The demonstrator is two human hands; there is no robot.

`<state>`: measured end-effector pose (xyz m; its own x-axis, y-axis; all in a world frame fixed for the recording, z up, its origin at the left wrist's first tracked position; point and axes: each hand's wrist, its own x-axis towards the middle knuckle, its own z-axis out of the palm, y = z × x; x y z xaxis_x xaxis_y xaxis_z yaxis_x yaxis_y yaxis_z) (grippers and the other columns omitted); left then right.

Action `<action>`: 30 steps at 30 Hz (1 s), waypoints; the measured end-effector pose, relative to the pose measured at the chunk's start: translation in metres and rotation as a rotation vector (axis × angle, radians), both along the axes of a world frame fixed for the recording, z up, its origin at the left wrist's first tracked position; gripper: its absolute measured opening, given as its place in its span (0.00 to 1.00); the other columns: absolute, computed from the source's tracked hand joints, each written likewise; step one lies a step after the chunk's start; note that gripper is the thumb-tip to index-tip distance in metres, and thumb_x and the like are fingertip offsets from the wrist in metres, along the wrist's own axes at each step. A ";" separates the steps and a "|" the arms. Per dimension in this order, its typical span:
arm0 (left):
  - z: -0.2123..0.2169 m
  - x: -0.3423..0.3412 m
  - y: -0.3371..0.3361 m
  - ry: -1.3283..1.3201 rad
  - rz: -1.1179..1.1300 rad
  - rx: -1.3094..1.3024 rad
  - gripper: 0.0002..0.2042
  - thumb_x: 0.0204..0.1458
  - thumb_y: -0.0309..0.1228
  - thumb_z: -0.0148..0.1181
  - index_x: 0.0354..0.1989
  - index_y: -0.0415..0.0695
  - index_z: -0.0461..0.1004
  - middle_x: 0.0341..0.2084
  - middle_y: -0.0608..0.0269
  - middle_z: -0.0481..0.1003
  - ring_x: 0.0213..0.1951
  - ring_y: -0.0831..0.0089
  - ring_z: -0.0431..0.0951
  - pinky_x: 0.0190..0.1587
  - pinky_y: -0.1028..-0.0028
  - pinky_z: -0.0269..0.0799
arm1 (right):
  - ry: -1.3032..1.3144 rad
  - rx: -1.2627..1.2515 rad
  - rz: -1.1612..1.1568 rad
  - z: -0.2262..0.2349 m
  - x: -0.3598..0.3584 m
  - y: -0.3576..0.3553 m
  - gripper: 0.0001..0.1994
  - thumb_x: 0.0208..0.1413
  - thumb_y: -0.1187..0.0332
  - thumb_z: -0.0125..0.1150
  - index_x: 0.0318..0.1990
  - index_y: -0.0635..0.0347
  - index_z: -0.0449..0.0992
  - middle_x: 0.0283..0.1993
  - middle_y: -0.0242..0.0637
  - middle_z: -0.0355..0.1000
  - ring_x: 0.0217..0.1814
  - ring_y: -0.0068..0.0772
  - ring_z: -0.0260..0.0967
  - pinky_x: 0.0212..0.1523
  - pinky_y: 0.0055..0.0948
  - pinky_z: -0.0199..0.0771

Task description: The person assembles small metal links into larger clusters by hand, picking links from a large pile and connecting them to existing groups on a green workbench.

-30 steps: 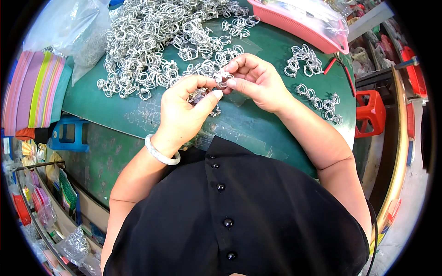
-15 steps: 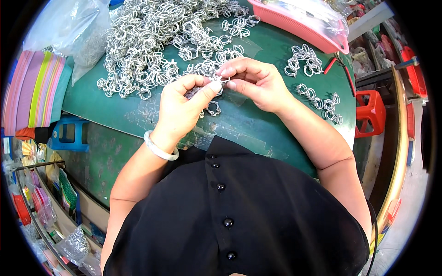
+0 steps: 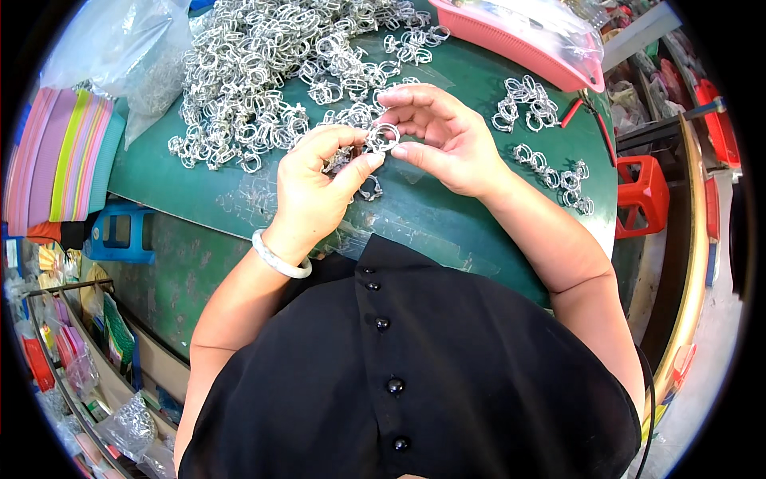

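Note:
Between the thumb and forefinger of my left hand [image 3: 313, 177] is a silver metal ring [image 3: 384, 126], its loop standing up from the fingertips. My right hand [image 3: 453, 142] is just to the right of it, fingers curved and apart; its thumb tip is very close to the ring, and whether they touch I cannot tell. Behind my hands spreads a big heap of similar silver rings [image 3: 247, 64]. One loose ring [image 3: 371, 188] lies on the table below my left fingertips.
The green table [image 3: 471, 104] bears two small groups of rings [image 3: 527, 102] on the right. Beside them lie red-handled pliers [image 3: 600, 128]. A pink basket [image 3: 519, 44] stands at the back right, a clear plastic bag [image 3: 120, 48] at the back left. A red stool [image 3: 642, 195] is at the right.
My right fingers have opened and drawn slightly away from the ring. The ring, pinched by both hands before, now shows its round loop in my left fingertips.

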<state>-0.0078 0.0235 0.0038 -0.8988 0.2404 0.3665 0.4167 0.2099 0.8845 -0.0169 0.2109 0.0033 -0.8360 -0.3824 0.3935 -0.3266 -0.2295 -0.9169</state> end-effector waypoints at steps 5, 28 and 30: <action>0.004 0.001 0.001 0.001 -0.004 -0.013 0.10 0.38 0.23 0.63 0.33 0.39 0.75 0.27 0.62 0.74 0.32 0.74 0.72 0.38 0.76 0.66 | 0.103 -0.001 -0.035 0.000 0.001 -0.001 0.24 0.45 0.86 0.53 0.53 0.65 0.61 0.55 0.39 0.57 0.52 0.32 0.62 0.52 0.30 0.65; 0.005 0.006 0.001 -0.359 -0.172 0.260 0.15 0.44 0.23 0.62 0.42 0.37 0.71 0.33 0.66 0.73 0.35 0.82 0.71 0.38 0.81 0.68 | 0.375 0.114 -0.183 0.008 0.005 -0.006 0.27 0.39 0.88 0.56 0.51 0.62 0.64 0.53 0.42 0.56 0.48 0.32 0.65 0.47 0.28 0.71; 0.005 0.006 0.000 -0.375 -0.171 0.277 0.15 0.44 0.23 0.61 0.42 0.37 0.71 0.33 0.66 0.73 0.34 0.82 0.71 0.37 0.81 0.68 | 0.377 0.109 -0.175 0.009 0.005 -0.006 0.27 0.39 0.88 0.56 0.51 0.62 0.64 0.53 0.42 0.56 0.49 0.32 0.65 0.48 0.28 0.71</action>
